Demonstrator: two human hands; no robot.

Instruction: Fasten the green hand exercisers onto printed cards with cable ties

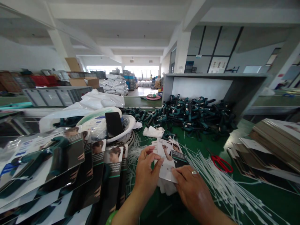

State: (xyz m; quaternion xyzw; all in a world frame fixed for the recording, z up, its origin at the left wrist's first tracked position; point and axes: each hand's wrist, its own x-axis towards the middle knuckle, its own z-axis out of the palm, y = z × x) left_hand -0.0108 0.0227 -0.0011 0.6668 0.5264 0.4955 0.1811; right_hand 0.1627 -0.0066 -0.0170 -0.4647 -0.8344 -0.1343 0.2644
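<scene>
In the middle of the green bench, a white printed backing card (166, 171) with pictures and small holes is tilted between my hands. My left hand (148, 170) closes on its left side, thumb and fingertips together at the edge. Lower down, my right hand (193, 186), with a ring on it, grips the bottom right corner. A darker printed card (178, 158) lies behind this one, and white material shows underneath. Whether a thin cable tie is also between my left fingertips cannot be made out. White cable ties (211, 175) lie spread beside my right hand.
Dark green hand grips (194, 114) are heaped at the back, by a grey shelf box (252, 90). Red scissors (221, 164) and stacked cards (272, 142) lie right. Carded hand grips (58, 156) pile up left. A phone (114, 124) rests on a white basin (124, 135).
</scene>
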